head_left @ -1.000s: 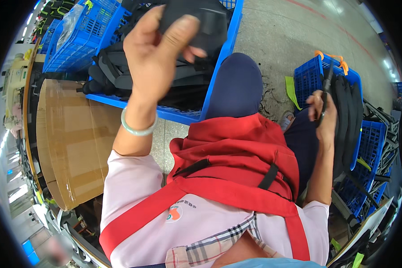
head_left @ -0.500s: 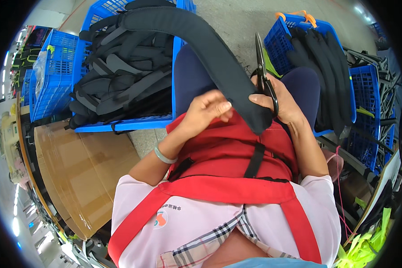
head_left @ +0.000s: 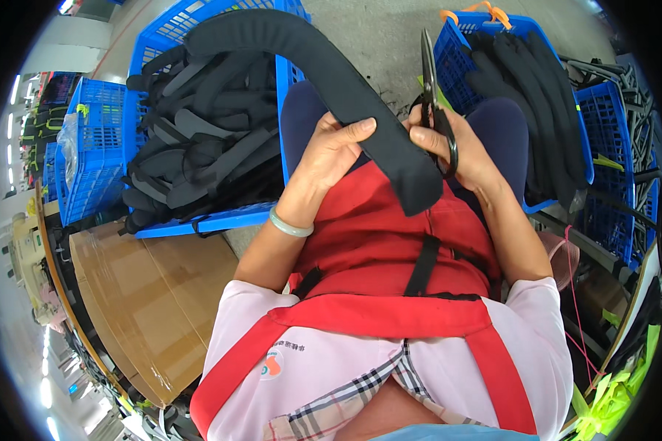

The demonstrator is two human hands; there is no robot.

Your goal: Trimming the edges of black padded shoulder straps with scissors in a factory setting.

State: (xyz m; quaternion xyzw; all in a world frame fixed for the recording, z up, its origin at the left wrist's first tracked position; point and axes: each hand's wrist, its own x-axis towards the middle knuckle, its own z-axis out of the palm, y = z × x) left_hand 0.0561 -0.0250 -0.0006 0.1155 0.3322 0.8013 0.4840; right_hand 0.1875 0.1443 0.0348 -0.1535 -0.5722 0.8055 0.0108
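The left hand has its grip closed on a long black padded strap, thumb lying across the strap's near face and fingers curled behind its left edge. The right hand is clenched around the handles of a pair of dark scissors, whose blades stand closed and point far, up past the strap's right edge; the fingertips of this hand also touch the strap's right side.

The strap is wide, flat and softly padded, matte black, with a rounded lower end that hangs over the red apron in the person's lap. From there it runs up and to the left, curving over the far-left blue crate.

That blue plastic crate, with lattice walls, is heaped with similar black straps. Another blue crate stands further left, holding a clear plastic bag. On the right, a blue crate with orange handles carries more long black padded pieces, and a further blue crate sits just beside it. A flat brown cardboard sheet lies near left, below the crates. Bright yellow-green strips show at the near right edge.
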